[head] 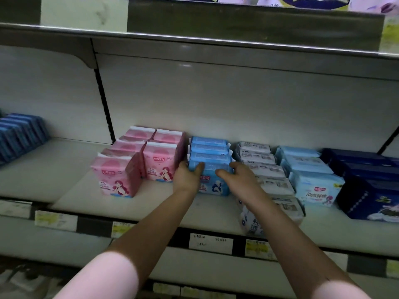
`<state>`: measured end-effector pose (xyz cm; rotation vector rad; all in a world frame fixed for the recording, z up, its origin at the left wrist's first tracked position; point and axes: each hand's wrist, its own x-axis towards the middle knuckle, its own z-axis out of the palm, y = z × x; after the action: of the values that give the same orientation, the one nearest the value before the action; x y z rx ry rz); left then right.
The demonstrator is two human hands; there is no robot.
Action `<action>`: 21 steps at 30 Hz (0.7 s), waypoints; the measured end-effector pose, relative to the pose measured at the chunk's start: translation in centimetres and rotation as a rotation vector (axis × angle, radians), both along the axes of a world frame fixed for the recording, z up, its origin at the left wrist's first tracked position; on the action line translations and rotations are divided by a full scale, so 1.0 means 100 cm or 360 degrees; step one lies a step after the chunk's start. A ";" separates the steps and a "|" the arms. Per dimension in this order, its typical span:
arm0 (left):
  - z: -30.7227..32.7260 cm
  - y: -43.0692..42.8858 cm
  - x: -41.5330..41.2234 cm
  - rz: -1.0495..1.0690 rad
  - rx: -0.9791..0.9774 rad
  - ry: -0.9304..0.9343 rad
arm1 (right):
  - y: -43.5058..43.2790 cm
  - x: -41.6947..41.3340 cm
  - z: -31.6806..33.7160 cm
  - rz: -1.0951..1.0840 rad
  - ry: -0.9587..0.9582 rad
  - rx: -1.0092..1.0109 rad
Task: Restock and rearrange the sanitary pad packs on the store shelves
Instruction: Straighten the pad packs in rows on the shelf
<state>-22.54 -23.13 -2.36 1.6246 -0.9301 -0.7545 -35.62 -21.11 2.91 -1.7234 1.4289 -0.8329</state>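
Observation:
A row of blue pad packs stands in the middle of the shelf, one behind the other. My left hand grips the left side of the front blue pack, thumb over its top edge. My right hand holds the same pack's right side, fingers on its top. Pink packs stand close to the left, in two rows. White-grey packs stand just to the right.
Light blue packs and dark navy packs fill the shelf's right end. Striped blue packs lie at the far left. Price labels line the shelf's front edge. Another shelf hangs above.

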 end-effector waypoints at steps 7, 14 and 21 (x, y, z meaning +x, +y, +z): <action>0.001 -0.002 0.002 -0.0041 -0.0046 0.0158 | 0.001 0.000 0.003 0.0002 -0.0066 0.0030; 0.004 0.011 0.005 -0.0111 -0.0075 0.0191 | 0.008 -0.004 0.010 -0.0003 -0.0079 0.0005; 0.019 0.036 -0.005 0.0000 -0.0306 -0.0180 | 0.018 -0.014 0.018 -0.0062 -0.0118 -0.0098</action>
<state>-23.09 -19.53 -0.49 1.5097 -1.0501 -0.5597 -37.00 -19.32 4.68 -1.6967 1.4048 -0.9610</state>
